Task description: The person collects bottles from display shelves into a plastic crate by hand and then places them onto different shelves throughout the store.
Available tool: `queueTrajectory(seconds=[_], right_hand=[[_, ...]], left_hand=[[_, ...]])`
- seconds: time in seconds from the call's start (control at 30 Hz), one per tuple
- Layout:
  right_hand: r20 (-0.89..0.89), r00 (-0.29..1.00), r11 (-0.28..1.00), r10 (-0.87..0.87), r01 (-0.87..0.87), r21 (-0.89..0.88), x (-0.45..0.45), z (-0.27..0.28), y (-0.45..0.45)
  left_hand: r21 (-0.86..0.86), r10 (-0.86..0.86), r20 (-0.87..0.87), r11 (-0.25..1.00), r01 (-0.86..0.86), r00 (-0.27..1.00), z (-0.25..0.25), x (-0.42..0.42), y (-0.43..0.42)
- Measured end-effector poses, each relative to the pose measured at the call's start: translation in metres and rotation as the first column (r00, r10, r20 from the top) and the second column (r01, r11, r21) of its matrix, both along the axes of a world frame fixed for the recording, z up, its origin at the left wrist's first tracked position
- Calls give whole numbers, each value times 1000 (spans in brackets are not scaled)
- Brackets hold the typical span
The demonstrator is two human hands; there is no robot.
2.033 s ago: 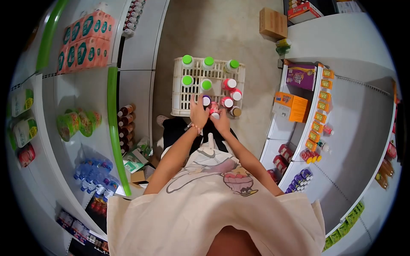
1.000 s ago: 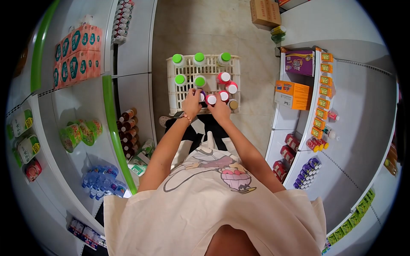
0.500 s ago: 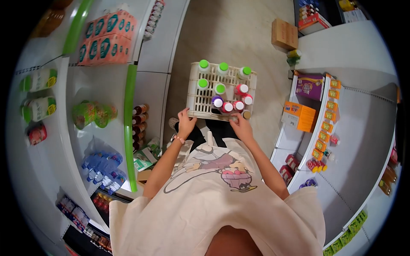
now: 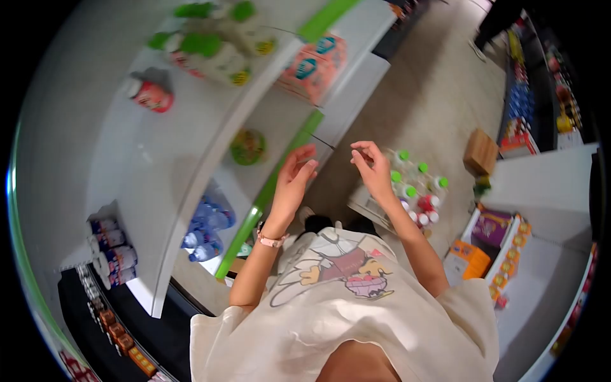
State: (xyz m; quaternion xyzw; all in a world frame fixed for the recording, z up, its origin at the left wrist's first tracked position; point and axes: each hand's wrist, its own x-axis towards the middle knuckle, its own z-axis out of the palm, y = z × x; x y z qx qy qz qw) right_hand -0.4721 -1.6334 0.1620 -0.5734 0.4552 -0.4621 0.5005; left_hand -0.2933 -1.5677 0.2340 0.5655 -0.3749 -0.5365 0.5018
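Both hands are raised in front of my chest, empty. My left hand (image 4: 295, 173) has loosely curled, parted fingers and is nearest the green-edged shelf (image 4: 259, 202). My right hand (image 4: 373, 167) is open too, with thumb and fingers apart, over the left side of a white plastic crate (image 4: 361, 202) low near the floor. Green-capped bottles (image 4: 409, 191) stand in the crate, beside bottles with pink and white tops (image 4: 428, 204). My right forearm hides part of the crate.
Left shelves hold white bottles with green caps (image 4: 219, 60), a red-labelled jar (image 4: 151, 95), blue-wrapped bottles (image 4: 207, 229) and pink tissue packs (image 4: 316, 67). A cardboard box (image 4: 480, 151) sits on the floor. Orange boxes (image 4: 468, 258) are on the right. Another person's legs (image 4: 496, 28) show far off.
Both hands have let go of the crate's near edge and risen. The view has swung left, so the crate appears further right and the left shelves look closer. Another person's legs have come into view.
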Motion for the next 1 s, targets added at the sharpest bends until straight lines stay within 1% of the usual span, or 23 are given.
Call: queueTrajectory(seconds=[0.1,0.13,0.17,0.23,0.3,0.33,0.37,0.43,0.5,0.53,0.57,0.6,0.63,0.7,0.73,0.8,0.87,0.93,1.0], right_hand=[[9,988,975,155,-151,-161,81,47,8],[37,971,952,234,-222,-209,105,66,12],[33,956,920,290,-269,-285,130,82,17],[47,911,852,409,-364,-377,177,105,19],[61,823,784,564,-512,-352,224,120,9],[61,856,807,514,-458,-374,252,126,6],[59,885,826,462,-404,-393,280,131,3],[134,902,848,411,-325,-419,338,130,-20],[78,963,776,259,-160,-610,394,118,-60],[77,959,801,273,-183,-569,409,124,-72],[80,956,827,284,-202,-525,421,129,-84],[81,952,850,294,-221,-478,425,133,-89],[32,954,871,298,-257,-419,427,134,-90],[-73,945,901,318,-326,-285,418,141,-82],[-38,934,876,355,-346,-336,407,140,-75],[21,910,822,415,-365,-437,364,138,-55],[6,861,800,509,-470,-373,314,135,-39],[-49,830,802,556,-551,-231,252,153,-11],[-73,846,800,527,-524,-292,202,141,10]], left_hand=[[-241,177,43,957,-162,983,50,59,6],[-298,238,102,934,-198,966,71,75,8],[-332,298,105,910,-249,949,84,96,10],[-403,409,105,851,-337,906,103,139,5],[-511,525,188,774,-374,830,118,178,-8],[-560,579,223,735,-383,784,124,196,-17],[-538,595,207,732,-418,777,123,217,-29],[-497,624,170,722,-480,763,110,263,-61],[-499,565,211,764,-410,798,98,303,-86],[-496,531,236,786,-370,814,96,313,-93],[-477,548,231,784,-397,804,101,311,-93],[-455,564,226,782,-425,795,108,304,-91],[-432,579,220,779,-454,785,112,298,-87],[-416,523,286,823,-388,803,114,297,-75],[-405,496,312,841,-359,810,112,294,-66],[-333,425,404,893,-303,810,129,265,-31],[-315,414,413,901,-300,811,134,228,5],[-256,375,449,923,-286,811,128,194,32],[-209,247,423,963,-171,872,133,150,53]])
